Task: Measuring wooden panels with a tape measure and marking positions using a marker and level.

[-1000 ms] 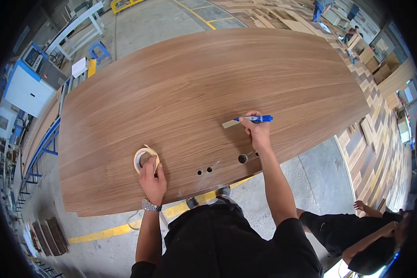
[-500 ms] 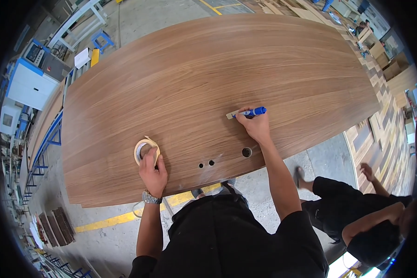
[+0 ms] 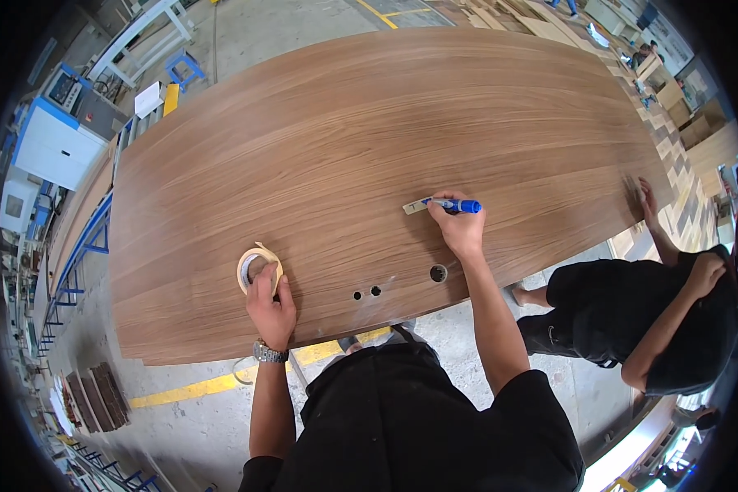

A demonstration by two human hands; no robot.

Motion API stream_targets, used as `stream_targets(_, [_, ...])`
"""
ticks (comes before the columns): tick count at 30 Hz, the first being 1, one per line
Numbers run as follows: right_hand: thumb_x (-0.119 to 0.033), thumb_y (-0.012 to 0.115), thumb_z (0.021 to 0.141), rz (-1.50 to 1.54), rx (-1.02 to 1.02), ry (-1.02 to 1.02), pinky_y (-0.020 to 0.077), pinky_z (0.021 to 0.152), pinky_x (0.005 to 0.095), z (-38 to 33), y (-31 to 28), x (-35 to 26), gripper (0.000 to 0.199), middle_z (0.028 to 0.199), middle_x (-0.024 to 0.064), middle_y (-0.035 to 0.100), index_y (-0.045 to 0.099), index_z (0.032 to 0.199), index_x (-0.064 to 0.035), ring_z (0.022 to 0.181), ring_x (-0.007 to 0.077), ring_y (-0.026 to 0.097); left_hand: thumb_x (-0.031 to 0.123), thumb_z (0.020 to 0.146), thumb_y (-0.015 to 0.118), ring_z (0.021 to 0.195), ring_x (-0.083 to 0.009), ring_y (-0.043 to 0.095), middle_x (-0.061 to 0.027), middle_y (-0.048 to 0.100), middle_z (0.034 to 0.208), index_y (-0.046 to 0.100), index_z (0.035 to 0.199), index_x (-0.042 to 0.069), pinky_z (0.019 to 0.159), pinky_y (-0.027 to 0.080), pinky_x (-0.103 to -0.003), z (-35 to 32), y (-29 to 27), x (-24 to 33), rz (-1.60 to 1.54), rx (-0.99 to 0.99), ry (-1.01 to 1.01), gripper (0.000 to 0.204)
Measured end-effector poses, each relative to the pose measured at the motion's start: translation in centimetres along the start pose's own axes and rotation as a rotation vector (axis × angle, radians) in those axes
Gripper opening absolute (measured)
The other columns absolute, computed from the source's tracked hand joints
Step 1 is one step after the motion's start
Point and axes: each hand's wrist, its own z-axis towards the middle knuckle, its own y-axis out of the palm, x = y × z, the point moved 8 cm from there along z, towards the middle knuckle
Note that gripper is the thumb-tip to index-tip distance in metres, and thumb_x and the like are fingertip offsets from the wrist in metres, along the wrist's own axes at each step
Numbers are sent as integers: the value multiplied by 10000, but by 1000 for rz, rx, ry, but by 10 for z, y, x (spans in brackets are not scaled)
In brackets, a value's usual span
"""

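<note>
A broad brown wood-grain panel lies flat before me. My right hand is closed round a blue and white marker, its tip at a short strip of pale masking tape stuck on the panel. Dark marks show on that strip. At the panel's near left, my left hand grips the near rim of a roll of masking tape, which rests on the surface with a loose end at its far side. A watch is on my left wrist.
Near my side, the panel has one larger hole and two small holes. A co-worker in black stands at the right, one hand by the panel's edge. A blue stool stands beyond the far left.
The marker has tilted flatter and shifted slightly right, and more dark marking shows on the strip. The co-worker has come closer, raising a hand to the panel's right edge. My left hand stays put.
</note>
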Motion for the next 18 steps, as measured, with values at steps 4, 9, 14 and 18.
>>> stream_targets(4, [-111,779,792,-53,3,11,439,566,235,0,0,-4,163,669,-22,624,715,871,16,617,51,523,56,896,631,997,-384,637,-187,672,1096,628,1170,44,869,497,-428,1,2,0,-3,-9,-14,275])
stream_targets(9, [-124,781,790,-96,1,44,439,560,240,-2,-1,-3,170,657,-20,626,723,871,14,606,51,517,62,899,636,1041,-389,632,-178,672,1110,629,1169,43,889,495,-431,3,4,0,18,-12,-6,270])
stream_targets(14, [-95,764,811,153,-44,88,410,508,221,3,-3,12,155,665,-8,616,696,904,10,566,52,507,61,901,635,1058,-392,630,-180,670,1113,623,1175,37,901,494,-433,4,9,0,30,-35,-19,275])
stream_targets(18, [-31,729,834,533,37,158,375,458,203,2,-13,21,197,709,48,617,614,983,27,535,72,507,56,899,630,1055,-396,628,-191,668,1106,625,1155,37,895,494,-436,7,9,0,37,-20,-10,256])
